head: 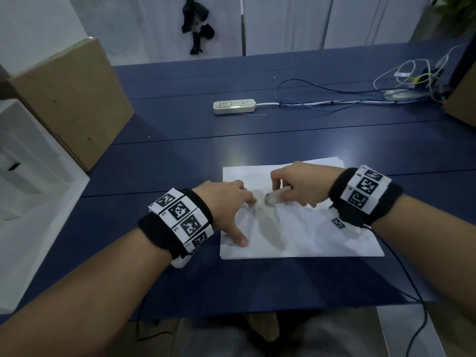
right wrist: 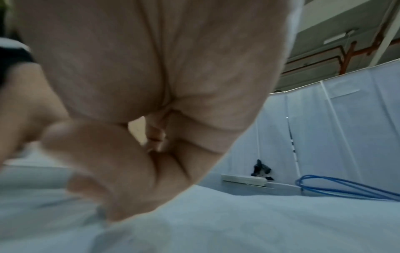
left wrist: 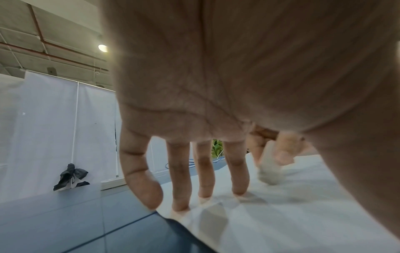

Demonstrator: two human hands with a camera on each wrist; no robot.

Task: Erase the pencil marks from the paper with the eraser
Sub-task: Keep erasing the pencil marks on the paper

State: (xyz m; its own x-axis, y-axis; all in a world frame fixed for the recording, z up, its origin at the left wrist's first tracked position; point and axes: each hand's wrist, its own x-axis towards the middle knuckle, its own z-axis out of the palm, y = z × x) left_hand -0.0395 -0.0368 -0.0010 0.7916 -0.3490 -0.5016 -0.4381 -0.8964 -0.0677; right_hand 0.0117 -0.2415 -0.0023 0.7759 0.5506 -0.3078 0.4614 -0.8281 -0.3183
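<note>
White sheet of paper [head: 309, 228] lying on dark blue worktop [head: 180, 150], pinned by open left hand [head: 226, 202]. Right hand [head: 296, 186] gripping pale grey eraser [head: 273, 196] mid-sheet; best rubbed lightly, away from pinning fingertips [left wrist: 179, 207].

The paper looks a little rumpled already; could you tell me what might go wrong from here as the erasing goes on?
1. The paper shows wrinkles beside the eraser, so hard strokes might crease or tear it.
2. The left hand pins only the left part with spread fingertips; the right side could slide or lift.
3. The right hand grips the eraser near its tip, so knuckles may smudge graphite.
</note>
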